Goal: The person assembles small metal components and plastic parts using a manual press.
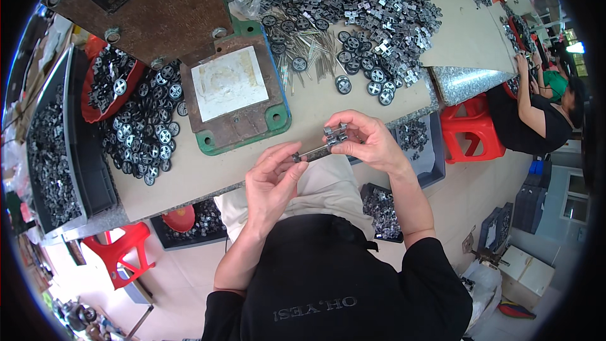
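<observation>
In front of my lap, over the table's near edge, my right hand (371, 142) pinches a small dark grey plastic bracket (335, 134) between thumb and fingers. A thin metal rod (314, 151) runs from it to my left hand (273, 180), whose thumb and fingertips are closed on the rod's other end. A small dark piece (296, 158) shows at those fingertips; its kind is too small to tell. Whether the rod passes into the bracket or only touches it, I cannot tell.
A green-based press (276, 117) with a white plate (228, 83) stands ahead-left. Around it lie black wheels (151, 120), metal rods (315, 57) and a heap of grey brackets (379, 6). Red stools (470, 129) flank the table; another person (536, 113) sits far right.
</observation>
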`<state>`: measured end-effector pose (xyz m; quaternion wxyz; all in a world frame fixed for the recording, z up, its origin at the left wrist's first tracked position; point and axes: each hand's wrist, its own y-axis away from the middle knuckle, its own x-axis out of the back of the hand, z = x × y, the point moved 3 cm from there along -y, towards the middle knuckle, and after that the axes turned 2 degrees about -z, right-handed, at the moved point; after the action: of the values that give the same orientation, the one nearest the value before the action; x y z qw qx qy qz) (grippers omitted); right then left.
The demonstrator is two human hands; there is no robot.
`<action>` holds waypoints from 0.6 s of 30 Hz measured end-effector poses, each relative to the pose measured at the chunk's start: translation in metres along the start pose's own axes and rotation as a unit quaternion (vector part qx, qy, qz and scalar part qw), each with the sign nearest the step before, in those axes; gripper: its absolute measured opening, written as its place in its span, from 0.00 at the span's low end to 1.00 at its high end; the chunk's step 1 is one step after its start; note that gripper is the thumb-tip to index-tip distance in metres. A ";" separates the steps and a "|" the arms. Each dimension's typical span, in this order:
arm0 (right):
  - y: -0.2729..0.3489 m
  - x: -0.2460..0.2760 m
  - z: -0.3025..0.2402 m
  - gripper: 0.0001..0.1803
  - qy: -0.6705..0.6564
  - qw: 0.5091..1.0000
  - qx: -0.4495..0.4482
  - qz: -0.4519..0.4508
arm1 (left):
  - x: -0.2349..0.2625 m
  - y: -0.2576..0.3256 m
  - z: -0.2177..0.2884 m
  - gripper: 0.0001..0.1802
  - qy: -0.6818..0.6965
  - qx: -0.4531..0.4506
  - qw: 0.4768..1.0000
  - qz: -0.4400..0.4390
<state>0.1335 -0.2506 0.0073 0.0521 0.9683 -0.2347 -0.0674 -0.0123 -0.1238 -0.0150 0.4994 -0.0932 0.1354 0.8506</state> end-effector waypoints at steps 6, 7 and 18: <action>0.002 0.002 -0.008 0.19 0.151 0.988 -0.015 0.013 | 0.001 0.000 -0.002 0.17 -0.016 -0.002 1.000 0.006; 0.001 0.002 -0.006 0.19 0.151 0.988 -0.015 0.014 | 0.001 0.000 -0.002 0.17 -0.015 -0.005 1.000 0.006; 0.000 0.000 -0.013 0.19 0.089 0.996 -0.012 -0.013 | 0.000 0.000 0.006 0.17 -0.046 0.003 0.999 -0.008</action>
<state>0.1360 -0.2496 0.0196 0.0841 0.9728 -0.2155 0.0156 -0.0120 -0.1216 -0.0089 0.5120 -0.0530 0.1144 0.8497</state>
